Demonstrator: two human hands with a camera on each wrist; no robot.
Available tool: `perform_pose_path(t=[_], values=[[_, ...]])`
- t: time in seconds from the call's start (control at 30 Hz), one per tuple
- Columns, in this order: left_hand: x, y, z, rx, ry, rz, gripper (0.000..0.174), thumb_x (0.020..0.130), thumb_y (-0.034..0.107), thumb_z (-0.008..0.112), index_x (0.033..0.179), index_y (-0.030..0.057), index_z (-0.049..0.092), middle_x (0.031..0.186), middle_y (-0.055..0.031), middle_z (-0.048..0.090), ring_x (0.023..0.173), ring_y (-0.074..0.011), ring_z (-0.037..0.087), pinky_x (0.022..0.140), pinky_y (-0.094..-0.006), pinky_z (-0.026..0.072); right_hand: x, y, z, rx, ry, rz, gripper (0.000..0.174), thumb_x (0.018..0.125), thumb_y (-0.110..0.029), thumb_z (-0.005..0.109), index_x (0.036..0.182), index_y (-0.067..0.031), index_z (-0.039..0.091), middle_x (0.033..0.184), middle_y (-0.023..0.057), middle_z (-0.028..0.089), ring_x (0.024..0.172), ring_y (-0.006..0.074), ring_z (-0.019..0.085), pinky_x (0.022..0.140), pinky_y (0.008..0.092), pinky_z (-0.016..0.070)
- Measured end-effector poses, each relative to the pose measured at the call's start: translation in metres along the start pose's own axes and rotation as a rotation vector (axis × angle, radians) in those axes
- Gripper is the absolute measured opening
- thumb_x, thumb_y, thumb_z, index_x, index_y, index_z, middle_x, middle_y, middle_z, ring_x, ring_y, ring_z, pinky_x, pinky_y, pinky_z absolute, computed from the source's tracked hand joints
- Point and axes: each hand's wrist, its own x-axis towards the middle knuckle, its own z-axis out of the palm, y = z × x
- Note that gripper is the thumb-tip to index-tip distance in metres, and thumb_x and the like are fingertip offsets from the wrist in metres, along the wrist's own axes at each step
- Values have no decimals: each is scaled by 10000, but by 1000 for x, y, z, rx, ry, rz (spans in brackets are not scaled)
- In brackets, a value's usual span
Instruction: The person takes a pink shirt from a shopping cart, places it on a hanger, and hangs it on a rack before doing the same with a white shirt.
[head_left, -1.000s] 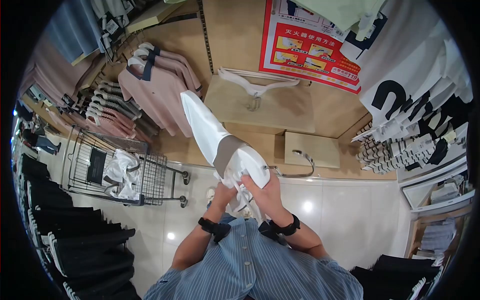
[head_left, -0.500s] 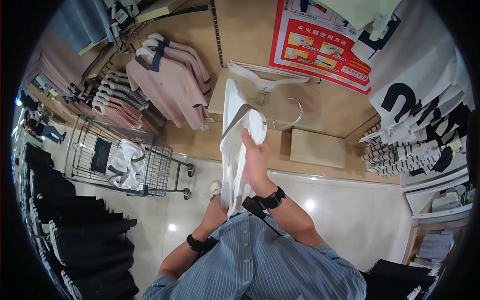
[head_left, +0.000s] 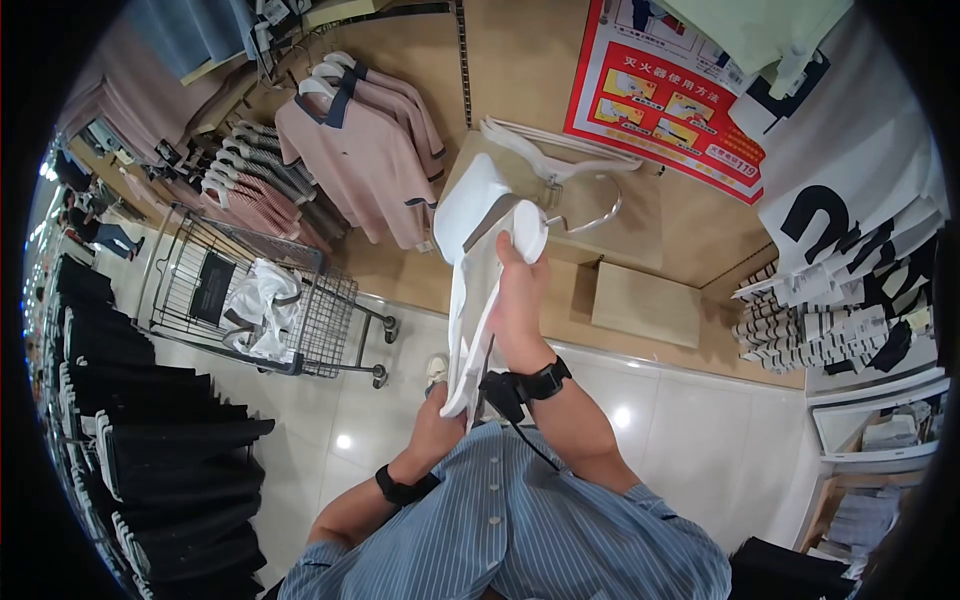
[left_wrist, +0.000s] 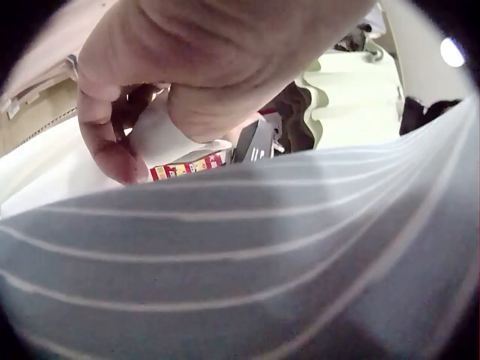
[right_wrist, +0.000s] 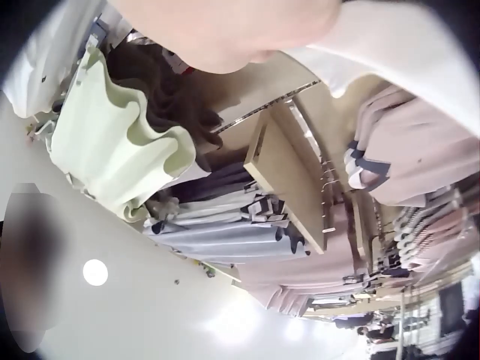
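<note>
A white garment (head_left: 468, 215) with a grey-brown stripe hangs folded on a white clothes hanger (head_left: 530, 232), whose metal hook (head_left: 612, 205) points right. My right hand (head_left: 520, 305) grips the hanger together with the cloth, its thumb lying up along the near side. Lower down, at the garment's near end, my left hand (head_left: 435, 432) holds the cloth close to my shirt. In the left wrist view the left hand's fingers (left_wrist: 97, 135) curl by white fabric (left_wrist: 169, 135). The right wrist view shows only part of the right hand (right_wrist: 232, 30) beside white cloth (right_wrist: 405, 52).
A wire shopping cart (head_left: 325, 325) with white garments (head_left: 262, 305) inside stands at the left. Pink polo shirts (head_left: 360, 165) hang behind it. Bare white hangers (head_left: 560, 160) lie on a wooden shelf ahead. Black clothes (head_left: 180, 440) line the near left; striped clothes (head_left: 800, 325) hang right.
The garment has swung from slanting left to nearly upright. My left hand has moved down from beside the right hand to the garment's near end; my right hand has moved up.
</note>
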Motion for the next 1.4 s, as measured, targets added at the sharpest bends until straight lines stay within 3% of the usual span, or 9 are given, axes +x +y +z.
perform_pose_path(t=[0.13, 0.47, 0.6, 0.8, 0.87, 1.07, 1.2, 1.3, 1.4], values=[[3, 11, -18, -230, -117, -277, 239, 809, 12, 580, 1027, -60, 511, 832, -149, 616, 704, -235, 641, 600, -357, 526, 15, 19, -9, -86, 103, -232, 300, 890, -126, 648, 1123, 48, 571, 1149, 128, 529, 1036, 215, 525, 913, 328, 403], [6, 23, -47, -885, -68, -313, 238, 819, 28, 543, 1040, -54, 515, 856, -117, 602, 595, -177, 583, 470, -296, 468, -6, 48, -49, -284, -15, -391, 346, 877, -126, 671, 1152, 52, 558, 1134, 140, 526, 1077, 232, 510, 956, 330, 384], [0, 43, -44, -877, -246, -286, 251, 833, 35, 556, 1080, -11, 544, 824, -80, 603, 545, -143, 552, 425, -262, 391, -5, 44, -49, -180, 48, -316, 343, 870, -132, 689, 1122, 48, 543, 1143, 111, 550, 1019, 164, 541, 899, 297, 429], [39, -12, -52, -926, 177, -394, 112, 846, 66, 578, 925, -11, 557, 620, -38, 551, 405, -125, 483, 352, -265, 345, -3, 33, -74, -229, -255, -69, 377, 848, -174, 714, 1105, 60, 568, 1120, 123, 571, 984, 169, 564, 828, 306, 469], [46, -35, -38, -702, 52, -460, 183, 870, 173, 615, 893, -6, 586, 593, -34, 544, 397, -119, 482, 346, -260, 337, -14, 11, -68, -311, -290, -27, 365, 834, -192, 724, 1062, 63, 597, 1111, 135, 579, 972, 186, 577, 813, 313, 474], [46, -13, -12, -566, -243, -438, 328, 913, 343, 616, 833, 27, 653, 621, -39, 596, 428, -114, 511, 398, -246, 379, -28, -5, -67, -907, -494, -647, 366, 785, -245, 747, 967, 54, 641, 1073, 179, 570, 929, 300, 612, 792, 355, 494], [60, -33, -1, -499, -195, -420, 347, 933, 327, 582, 851, -5, 642, 610, -41, 598, 446, -117, 533, 426, -238, 417, -40, -30, -58, -1213, -540, -573, 414, 809, -333, 707, 979, 38, 642, 1030, 171, 598, 889, 350, 622, 764, 396, 512], [66, -31, -6, -387, -140, -478, 312, 872, 233, 657, 977, -50, 579, 907, -181, 637, 665, -184, 623, 538, -297, 492, -44, -47, -56, -1399, -574, -407, 380, 817, -341, 685, 988, -5, 642, 934, 133, 623, 853, 341, 626, 736, 412, 511], [63, -21, -5, 83, 479, 170, 615, 746, 176, 762, 1233, -57, 467, 1309, -291, 413, 1083, -319, 546, 824, -388, 496, -44, -42, -61, -1409, -622, -539, 313, 806, -311, 685, 928, -27, 639, 859, 118, 612, 815, 333, 614, 726, 424, 494]])
